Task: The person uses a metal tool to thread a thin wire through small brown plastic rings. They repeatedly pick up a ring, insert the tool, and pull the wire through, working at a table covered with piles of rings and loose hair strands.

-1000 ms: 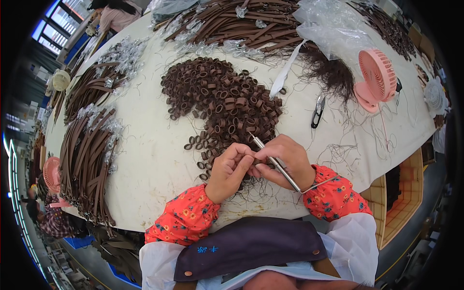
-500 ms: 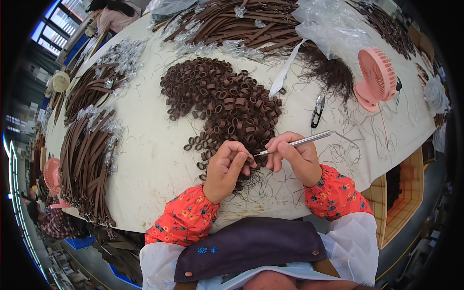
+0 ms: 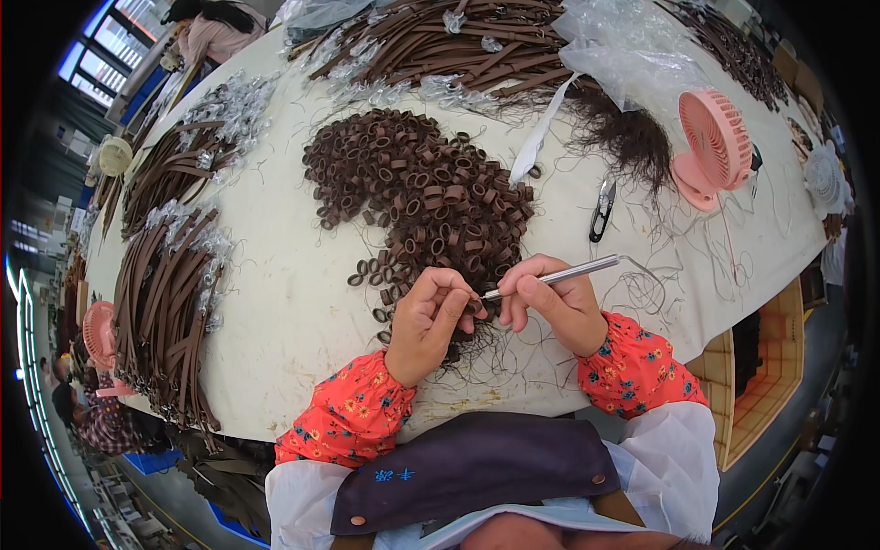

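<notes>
My desk [image 3: 275, 275] carries a heap of brown loops [image 3: 440, 202], its near edge by my hands. My right hand [image 3: 557, 301] has its fingers clamped on a metal pick [image 3: 587, 268]; my left hand [image 3: 424, 323] pinches one single loop [image 3: 474, 307] right at the pick's tip, though contact is too small to tell. I judge the step as working this loop with the tip; the next move calls for a firm left pinch and small, careful right strokes.
</notes>
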The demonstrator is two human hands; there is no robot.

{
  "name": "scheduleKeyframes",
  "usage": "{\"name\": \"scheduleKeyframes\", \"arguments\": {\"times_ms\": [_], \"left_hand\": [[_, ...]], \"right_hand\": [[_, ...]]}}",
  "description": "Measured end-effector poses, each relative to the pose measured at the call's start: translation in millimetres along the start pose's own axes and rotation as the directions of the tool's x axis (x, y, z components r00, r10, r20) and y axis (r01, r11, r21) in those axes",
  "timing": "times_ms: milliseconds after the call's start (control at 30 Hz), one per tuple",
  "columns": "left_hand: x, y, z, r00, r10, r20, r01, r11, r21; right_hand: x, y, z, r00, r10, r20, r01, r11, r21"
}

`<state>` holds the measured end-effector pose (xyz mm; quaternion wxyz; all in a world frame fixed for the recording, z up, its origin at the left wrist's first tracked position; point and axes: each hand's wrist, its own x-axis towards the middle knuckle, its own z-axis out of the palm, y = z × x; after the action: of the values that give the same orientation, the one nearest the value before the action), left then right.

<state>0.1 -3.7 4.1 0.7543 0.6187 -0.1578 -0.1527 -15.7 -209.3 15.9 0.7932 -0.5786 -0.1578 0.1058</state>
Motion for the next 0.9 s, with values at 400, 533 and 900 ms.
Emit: {"name": "scheduleKeyframes", "arguments": {"times_ms": [400,533,900], "left_hand": [[-0.8,-2.1,1.0,0.999,0.041,-0.033,-0.040,0.998,0.045],[-4.9,-4.7,2.4,0.994,0.108,-0.035,-0.093,0.952,0.291],[-1.6,-0.5,1.5,0.933,0.340,0.117,-0.340,0.728,0.595]], "right_hand": [[1.2,1.4,5.2,0.988,-0.127,-0.085,0.099,0.955,-0.281],[8.6,2.9,10.5,0.902,-0.409,0.137,0.374,0.584,-0.721],[6.8,5.4,5.5,0.984,-0.045,-0.174,0.001,0.970,-0.244]]}}
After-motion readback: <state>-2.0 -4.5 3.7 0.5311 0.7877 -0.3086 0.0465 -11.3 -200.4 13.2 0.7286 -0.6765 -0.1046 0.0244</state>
